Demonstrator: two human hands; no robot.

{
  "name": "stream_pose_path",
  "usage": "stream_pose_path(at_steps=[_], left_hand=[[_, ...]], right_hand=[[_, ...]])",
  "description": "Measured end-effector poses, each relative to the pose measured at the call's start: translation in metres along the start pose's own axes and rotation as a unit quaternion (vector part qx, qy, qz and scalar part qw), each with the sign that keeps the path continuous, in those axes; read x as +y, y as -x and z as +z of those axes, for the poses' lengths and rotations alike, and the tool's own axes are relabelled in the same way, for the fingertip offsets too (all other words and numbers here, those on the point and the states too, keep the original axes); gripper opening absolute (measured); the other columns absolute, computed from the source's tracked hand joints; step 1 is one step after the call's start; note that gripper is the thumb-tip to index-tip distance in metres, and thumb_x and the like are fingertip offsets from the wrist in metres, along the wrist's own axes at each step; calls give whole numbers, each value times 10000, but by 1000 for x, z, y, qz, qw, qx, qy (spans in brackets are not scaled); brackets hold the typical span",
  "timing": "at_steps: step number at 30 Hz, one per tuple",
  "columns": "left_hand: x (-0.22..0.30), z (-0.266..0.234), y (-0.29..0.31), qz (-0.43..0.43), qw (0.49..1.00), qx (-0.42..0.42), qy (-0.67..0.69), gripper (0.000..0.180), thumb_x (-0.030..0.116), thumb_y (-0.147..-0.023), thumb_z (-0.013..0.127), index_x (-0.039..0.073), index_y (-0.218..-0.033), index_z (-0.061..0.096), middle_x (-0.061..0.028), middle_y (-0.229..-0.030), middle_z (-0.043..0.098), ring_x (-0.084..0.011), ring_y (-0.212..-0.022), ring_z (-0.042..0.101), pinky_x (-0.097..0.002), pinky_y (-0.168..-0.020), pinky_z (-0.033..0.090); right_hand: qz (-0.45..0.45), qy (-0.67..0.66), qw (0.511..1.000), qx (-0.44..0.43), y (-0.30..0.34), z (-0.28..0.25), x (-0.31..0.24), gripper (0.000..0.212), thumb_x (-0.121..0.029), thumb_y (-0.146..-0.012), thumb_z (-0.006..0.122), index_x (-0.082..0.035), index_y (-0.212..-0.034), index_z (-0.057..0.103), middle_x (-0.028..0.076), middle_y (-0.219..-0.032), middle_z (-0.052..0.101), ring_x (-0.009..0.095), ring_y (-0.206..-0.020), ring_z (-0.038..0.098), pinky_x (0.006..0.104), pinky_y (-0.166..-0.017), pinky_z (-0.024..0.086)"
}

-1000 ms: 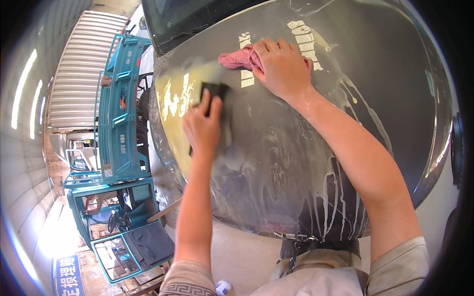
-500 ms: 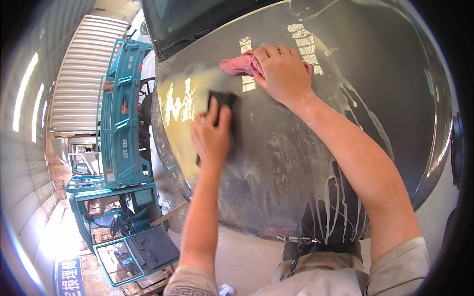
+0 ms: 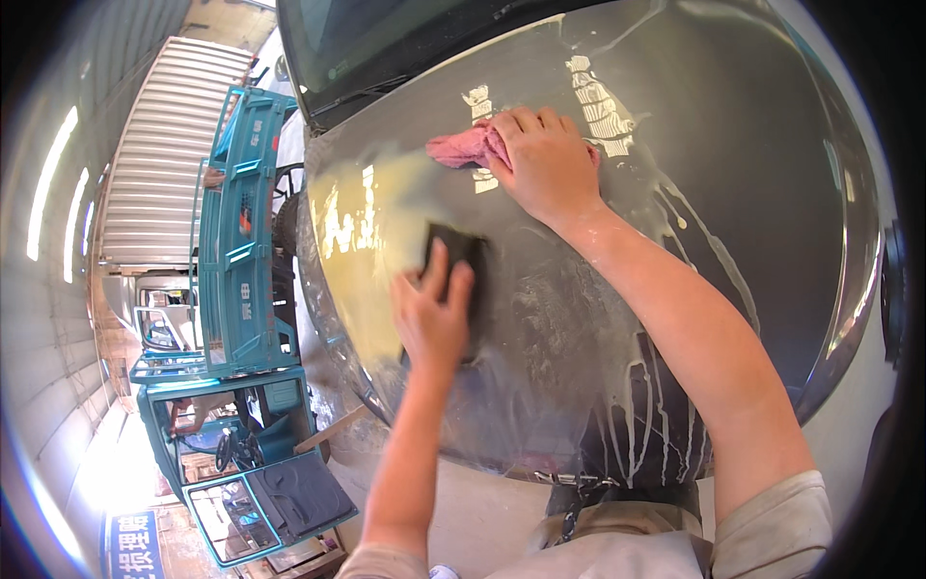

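Left hand: the left hand (image 3: 434, 323) is pressing a dark flat sanding block (image 3: 461, 261) flat against the big grey shiny car hood (image 3: 752, 174). The fingers are lying spread over the block and gripping it.

Right hand: the right hand (image 3: 545, 159) is holding down a pink bunched-up cloth rag (image 3: 463, 147) higher up on the hood. The fingers are curling over the rag, and part of it is poking out to the left.

Where the things are: the block is sitting near the middle of the hood, below the rag and a little to its left. The two are near each other but not touching.

Hood: milky white water (image 3: 637, 386) is running down the hood in thin lines toward the lower edge. A bright yellow glare is shining on the left part.

Around: a teal three-wheeled cart (image 3: 236, 289) is standing to the left of the car.

What could go wrong: the hood is looking wet and slippery, so I think the block could be sliding out from under the fingers. Pushing too hard in one spot could be scratching the paint. The drips could be running down onto the person's clothes.
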State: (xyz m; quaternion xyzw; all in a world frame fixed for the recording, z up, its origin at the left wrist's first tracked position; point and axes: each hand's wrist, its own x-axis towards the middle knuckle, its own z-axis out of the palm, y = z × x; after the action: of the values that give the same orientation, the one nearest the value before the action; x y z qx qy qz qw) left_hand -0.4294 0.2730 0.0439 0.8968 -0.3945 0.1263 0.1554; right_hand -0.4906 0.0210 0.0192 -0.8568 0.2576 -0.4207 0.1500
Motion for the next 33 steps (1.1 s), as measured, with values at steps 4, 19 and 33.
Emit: stream_pose_path(at_steps=[4, 19, 33], left_hand=[[-38, 15, -132, -55, 997, 14, -45, 565, 553, -1070, 648, 120, -1402, 791, -308, -1070, 714, -453, -1066, 664, -525, -968, 519], [-8, 23, -122, -40, 999, 11, -23, 539, 530, -1060, 683, 129, -1403, 794, -293, -1122, 688, -468, -1073, 657, -523, -953, 528], [-5, 19, -50, 17, 1000, 7, -15, 501, 459, -1037, 750, 167, -1443, 775, -261, -1118, 661, -433, -1060, 665, -512, -971, 527]], right_hand=[[-6, -18, 1000, -11, -5, 3, -16, 357, -302, -949, 795, -97, -1235, 738, 61, -1212, 748, 293, -1103, 686, 447, -970, 530], [137, -159, 970, 120, -12, -7, -1, 287, -266, -1009, 746, -52, -1200, 721, 126, -1213, 732, 370, -1115, 660, 479, -1005, 540], [159, -180, 957, 164, -8, 1, 11, 353, -269, -1029, 732, -23, -1277, 684, 161, -1304, 676, 391, -1228, 610, 481, -1078, 510]])
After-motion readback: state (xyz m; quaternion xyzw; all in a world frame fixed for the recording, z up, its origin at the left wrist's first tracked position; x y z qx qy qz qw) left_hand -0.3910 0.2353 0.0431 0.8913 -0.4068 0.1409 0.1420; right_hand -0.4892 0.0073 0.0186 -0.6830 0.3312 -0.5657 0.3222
